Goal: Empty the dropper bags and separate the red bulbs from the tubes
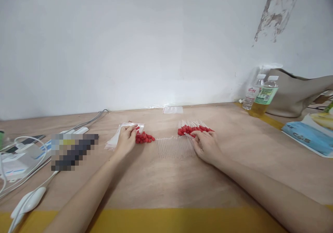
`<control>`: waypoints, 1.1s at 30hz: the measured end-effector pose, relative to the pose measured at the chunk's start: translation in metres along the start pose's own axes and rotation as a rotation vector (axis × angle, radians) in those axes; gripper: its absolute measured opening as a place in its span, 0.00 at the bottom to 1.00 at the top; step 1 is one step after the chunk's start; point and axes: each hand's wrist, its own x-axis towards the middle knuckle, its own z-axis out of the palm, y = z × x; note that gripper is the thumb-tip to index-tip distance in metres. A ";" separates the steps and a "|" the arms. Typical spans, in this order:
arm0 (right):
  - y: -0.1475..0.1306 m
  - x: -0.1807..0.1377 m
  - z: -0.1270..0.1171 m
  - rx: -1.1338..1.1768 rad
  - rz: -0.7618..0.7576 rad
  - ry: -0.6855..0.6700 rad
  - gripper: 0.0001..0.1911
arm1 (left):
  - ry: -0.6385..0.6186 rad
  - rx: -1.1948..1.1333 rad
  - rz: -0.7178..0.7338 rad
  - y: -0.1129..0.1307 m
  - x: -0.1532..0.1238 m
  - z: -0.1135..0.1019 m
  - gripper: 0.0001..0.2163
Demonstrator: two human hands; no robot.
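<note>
Brown wood-toned bench (145, 188): slender clear plastic tubes (173, 148) lie pointing forward between the left hand (127, 136), which holds a small red piece (137, 127), and the nearer right hand (206, 144), pinching a thin clear rod (188, 135).

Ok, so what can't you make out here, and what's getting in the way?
All in the head view:
Whether the left hand grips one of the red pieces: its own fingers cover the contact.
The near end of the thin stick: hidden by the right hand.
What the pixelated patch covers: blocked out.
The gray bag's far end: cut by the right edge.
Number of clear sticks: too fine.
</note>
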 end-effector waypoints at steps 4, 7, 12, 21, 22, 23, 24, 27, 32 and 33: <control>-0.002 0.001 0.005 -0.009 -0.006 0.002 0.08 | 0.006 0.048 0.022 -0.012 0.013 0.003 0.16; -0.003 0.000 0.008 -0.044 -0.054 0.007 0.08 | -0.009 0.124 0.077 -0.012 0.013 0.008 0.13; -0.007 -0.003 0.008 -0.045 -0.124 -0.038 0.08 | -0.042 0.207 0.065 -0.011 0.008 0.009 0.11; -0.009 -0.005 0.003 0.031 -0.151 -0.141 0.21 | 0.070 0.159 0.292 0.032 -0.010 0.004 0.09; -0.008 -0.005 0.004 0.038 -0.129 -0.128 0.22 | 0.012 0.148 0.330 0.039 -0.012 0.008 0.09; -0.007 -0.004 0.004 0.044 -0.101 -0.108 0.21 | -0.056 0.139 0.368 0.046 -0.013 0.014 0.08; -0.006 -0.003 0.005 0.050 -0.068 -0.082 0.19 | -0.119 0.131 0.406 0.053 -0.014 0.021 0.07; 0.002 -0.001 0.005 0.072 0.040 -0.003 0.15 | -0.268 0.121 0.501 0.071 -0.010 0.049 0.07; 0.019 0.002 0.006 0.097 0.162 0.063 0.14 | -0.448 0.043 0.505 0.094 0.004 0.093 0.10; 0.021 0.002 0.007 0.101 0.181 0.069 0.14 | -0.466 0.018 0.500 0.097 0.005 0.100 0.11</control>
